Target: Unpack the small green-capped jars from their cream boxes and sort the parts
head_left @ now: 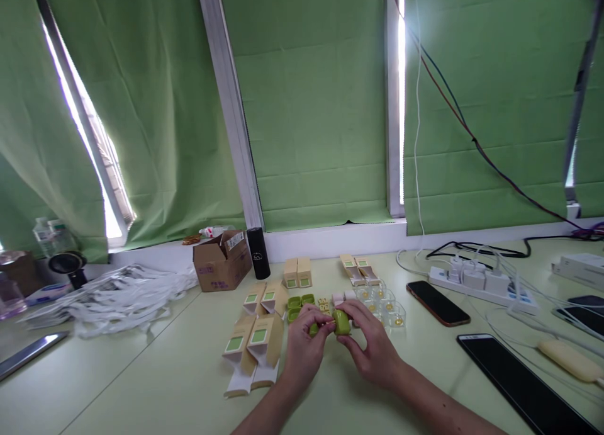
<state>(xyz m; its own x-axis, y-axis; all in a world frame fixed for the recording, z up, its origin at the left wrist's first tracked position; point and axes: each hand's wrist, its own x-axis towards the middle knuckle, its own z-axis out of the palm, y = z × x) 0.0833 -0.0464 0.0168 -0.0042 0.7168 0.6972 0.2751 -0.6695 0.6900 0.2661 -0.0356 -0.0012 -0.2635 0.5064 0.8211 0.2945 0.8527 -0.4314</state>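
Between the thumb and fingers of my right hand [372, 344] is a small glossy green rounded case [341, 322]. My left hand [306, 344] is closed in a pinch at the left side of that case; what its fingertips grip is too small to make out. Just behind the left hand stand several green square cups [294, 301], partly hidden by it. Small yellowish pieces [323, 303] lie beyond my fingertips. Behind the right hand are pale pinkish blocks [343, 296] and several clear plastic domes [396, 317] with yellow centres.
Open cardboard cartons [265, 340] with green labels lie left of my hands. Farther back are a brown box [221, 262] and a black cylinder [257, 253]. A phone [438, 303], power strip [481, 284], cables and a tablet [519, 381] lie to the right; white straps [127, 296] are heaped left.
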